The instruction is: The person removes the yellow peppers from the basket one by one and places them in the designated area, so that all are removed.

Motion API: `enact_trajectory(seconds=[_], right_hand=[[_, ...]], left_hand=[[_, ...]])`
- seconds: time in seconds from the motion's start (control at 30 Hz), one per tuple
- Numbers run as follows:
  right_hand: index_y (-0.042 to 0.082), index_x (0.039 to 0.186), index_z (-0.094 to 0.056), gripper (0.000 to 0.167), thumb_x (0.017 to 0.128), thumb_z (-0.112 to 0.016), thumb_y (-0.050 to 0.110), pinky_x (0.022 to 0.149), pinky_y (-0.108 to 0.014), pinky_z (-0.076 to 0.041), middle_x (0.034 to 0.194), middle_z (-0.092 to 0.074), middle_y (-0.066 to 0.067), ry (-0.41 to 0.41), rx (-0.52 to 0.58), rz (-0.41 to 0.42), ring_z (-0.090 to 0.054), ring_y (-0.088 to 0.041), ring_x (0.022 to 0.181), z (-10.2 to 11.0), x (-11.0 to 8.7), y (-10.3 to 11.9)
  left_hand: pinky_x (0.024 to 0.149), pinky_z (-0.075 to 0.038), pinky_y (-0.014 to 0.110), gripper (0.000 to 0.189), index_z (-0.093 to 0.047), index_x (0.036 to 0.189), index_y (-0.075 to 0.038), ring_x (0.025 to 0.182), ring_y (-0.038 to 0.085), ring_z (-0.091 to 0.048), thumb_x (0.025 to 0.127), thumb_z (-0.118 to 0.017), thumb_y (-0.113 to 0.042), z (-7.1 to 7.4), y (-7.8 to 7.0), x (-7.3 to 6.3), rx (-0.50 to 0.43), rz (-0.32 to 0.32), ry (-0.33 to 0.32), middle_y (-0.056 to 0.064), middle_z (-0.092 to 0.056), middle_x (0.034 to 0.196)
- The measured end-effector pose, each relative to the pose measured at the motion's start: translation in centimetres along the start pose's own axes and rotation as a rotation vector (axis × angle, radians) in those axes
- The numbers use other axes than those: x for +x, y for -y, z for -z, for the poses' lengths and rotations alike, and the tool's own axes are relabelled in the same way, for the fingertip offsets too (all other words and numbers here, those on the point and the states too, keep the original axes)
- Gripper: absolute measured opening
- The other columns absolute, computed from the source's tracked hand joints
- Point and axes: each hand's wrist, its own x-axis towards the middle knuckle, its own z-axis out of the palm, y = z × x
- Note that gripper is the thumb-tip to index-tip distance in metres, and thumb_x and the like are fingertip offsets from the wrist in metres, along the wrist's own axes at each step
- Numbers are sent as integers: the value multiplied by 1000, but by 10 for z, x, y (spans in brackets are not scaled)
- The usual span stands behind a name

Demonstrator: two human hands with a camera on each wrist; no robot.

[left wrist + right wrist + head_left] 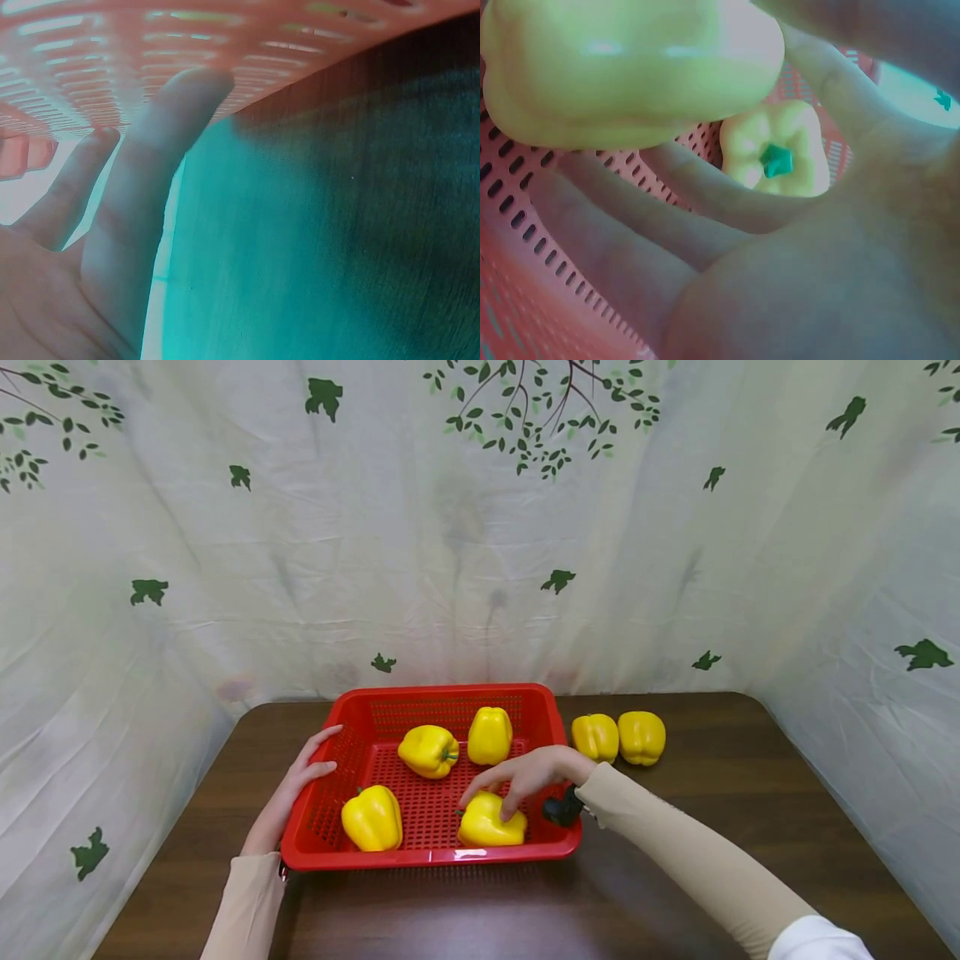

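My right hand [536, 770] reaches into a red perforated basket [429, 858] and holds a yellow bell pepper [491, 827] at the near right, thumb on one side and fingers round the other. In the right wrist view that bell pepper [630, 75] sits over the slotted floor, and a second bell pepper [739, 146] shows its green stem behind the fingers. At the basket's left rim, my left hand [296, 777] touches the side with its fingers extended. The left wrist view has those fingers [135, 187] straight against the slotted wall.
Inside the basket lie three other bell peppers: one near left [372, 818], one in the middle [428, 752], one at the back [490, 737]. Two more, a left one [595, 738] and a right one [642, 738], sit outside on the brown table [712, 777]. A leaf-patterned curtain [465, 552] hangs behind.
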Motion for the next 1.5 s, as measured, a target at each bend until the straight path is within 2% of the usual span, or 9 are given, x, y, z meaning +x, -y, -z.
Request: enact_trajectory(seconds=[0.17, 0.4, 0.7, 0.83, 1.07, 1.27, 1.37, 1.43, 1.5], right_hand=[[22, 132, -56, 53, 84, -64, 0, 86, -29, -43, 121, -48, 3, -41, 17, 1, -39, -20, 112, -2, 2, 1], [24, 130, -56, 50, 86, -64, 2, 87, -30, -43, 127, -45, 5, -104, 40, 13, -39, -20, 114, -2, -3, 1], [21, 133, -53, 47, 89, -61, 5, 90, -32, -43, 130, -44, 1, -194, 85, 98, -38, -23, 116, 4, -19, -2], [20, 136, -52, 47, 92, -59, 5, 88, -33, -47, 136, -42, 2, -220, 145, 124, -39, -23, 117, 4, -26, -4], [16, 140, -48, 50, 92, -58, 7, 84, -36, -50, 139, -40, -1, -274, 245, 165, -44, -23, 113, 5, -39, -6], [20, 141, -46, 52, 92, -60, 13, 82, -38, -51, 140, -39, -2, -362, 201, 191, -46, -24, 111, 8, -52, -11], [24, 139, -47, 52, 90, -62, 15, 82, -36, -51, 140, -39, -4, -406, 234, 179, -47, -24, 112, 10, -58, -14], [25, 140, -46, 53, 90, -61, 15, 82, -36, -51, 140, -38, -6, -426, 268, 180, -47, -25, 112, 10, -63, -16], [24, 141, -45, 53, 91, -61, 15, 83, -36, -51, 140, -38, -8, -445, 301, 188, -48, -26, 113, 10, -69, -19]], left_hand=[[80, -52, 25, 56, -47, 138, -27, 102, 13, -55, 96, -34, 6, -1, 0, 0, -5, 7, -5, -1, -49, 123], [81, -53, 28, 52, -43, 140, -26, 104, 14, -55, 97, -35, 2, -1, -2, -1, -4, 46, -14, 0, -47, 126], [81, -52, 27, 53, -44, 140, -25, 103, 13, -56, 97, -34, 4, 0, -1, -1, -10, 22, 0, 0, -48, 125], [81, -53, 27, 51, -42, 141, -24, 103, 13, -57, 98, -35, 2, -1, -3, -2, -7, 49, -15, 0, -47, 125], [85, -51, 32, 47, -31, 145, -22, 108, 16, -55, 101, -37, -8, -5, -7, -6, -7, 175, -45, 4, -39, 132], [86, -51, 35, 49, -27, 147, -22, 110, 19, -54, 101, -38, -10, -7, -10, -8, -15, 218, -50, 7, -35, 136], [87, -50, 36, 50, -26, 147, -24, 111, 20, -54, 101, -39, -11, -7, -10, -9, -22, 236, -52, 7, -33, 137], [86, -51, 36, 49, -28, 147, -25, 111, 20, -54, 101, -39, -11, -7, -10, -9, -28, 231, -50, 6, -34, 137], [85, -52, 35, 48, -31, 146, -24, 109, 19, -55, 101, -37, -9, -6, -9, -8, -26, 192, -45, 5, -38, 134]])
